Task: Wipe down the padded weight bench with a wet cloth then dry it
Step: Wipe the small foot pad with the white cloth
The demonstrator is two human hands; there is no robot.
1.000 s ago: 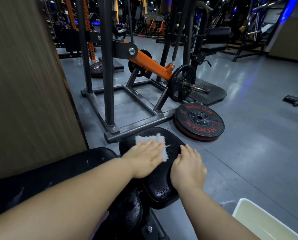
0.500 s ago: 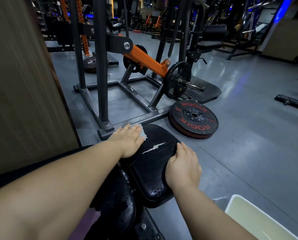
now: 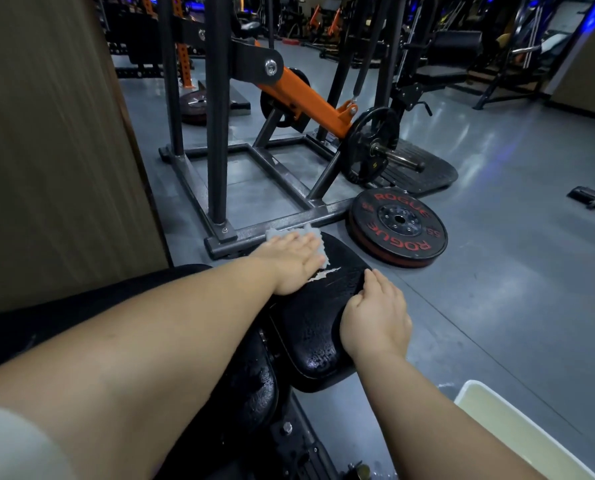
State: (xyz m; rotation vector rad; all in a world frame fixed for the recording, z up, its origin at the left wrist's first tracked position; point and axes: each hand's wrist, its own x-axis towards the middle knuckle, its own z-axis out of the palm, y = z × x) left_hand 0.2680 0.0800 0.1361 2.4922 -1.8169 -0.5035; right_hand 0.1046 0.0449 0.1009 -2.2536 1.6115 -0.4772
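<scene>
Bench (image 3: 251, 386) padding runs away from the person, directly below the camera. Its near section glistens with water beads, so the wet pass looks under way and the drying not yet begun. A pale tub (image 3: 517, 434) stands on the floor just to the right, probably kept within reach for rinsing.

Further along, the right hand (image 3: 375, 317) rests flat on the right rim of the seat pad (image 3: 309, 334), fingers straight and holding nothing. It seems placed to brace the body or steady the pad. Beyond it, the left hand (image 3: 290, 263) presses a white cloth (image 3: 308, 233) onto the pad's far left corner. The palm is flat and the fingers straight rather than wrapped round the cloth, which spreads the pressure for wiping.

A pale tear (image 3: 327, 273) in the vinyl sits just beside those fingers and could snag the cloth. Just past the pad's end a steel frame (image 3: 282, 225) crosses, leaving little room for a stroke to carry through. A plate (image 3: 398, 228) lies on the floor near the pad's far right corner. A wood panel (image 3: 46, 150) closes off the left side, and more machines stand further back.
</scene>
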